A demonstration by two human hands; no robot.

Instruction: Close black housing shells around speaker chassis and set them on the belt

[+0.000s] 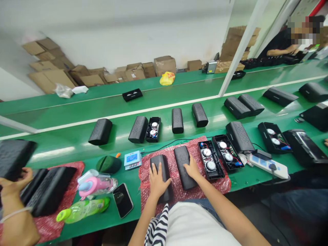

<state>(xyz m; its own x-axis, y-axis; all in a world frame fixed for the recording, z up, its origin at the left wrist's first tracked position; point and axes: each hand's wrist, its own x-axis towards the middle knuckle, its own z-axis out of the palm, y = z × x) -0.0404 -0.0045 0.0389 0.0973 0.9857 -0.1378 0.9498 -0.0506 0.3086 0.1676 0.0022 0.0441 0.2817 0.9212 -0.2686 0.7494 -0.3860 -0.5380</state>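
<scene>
Black oblong plastic casings (187, 179), 12 o'clock on red bubble wrap (145, 192): left hand grip (157, 181) spread loose atop one, right hand grip (193, 168) on the other's edge, can't tell if clasping; both look closed, open black plastic shells (208, 158) at 3 o'clock seem unfinished

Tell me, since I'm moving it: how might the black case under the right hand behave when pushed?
The black case is probably stiff, its straight sides looking unbent. Its broad, low shape suggests sliding over rolling, though the red bubble wrap may drag.
</scene>
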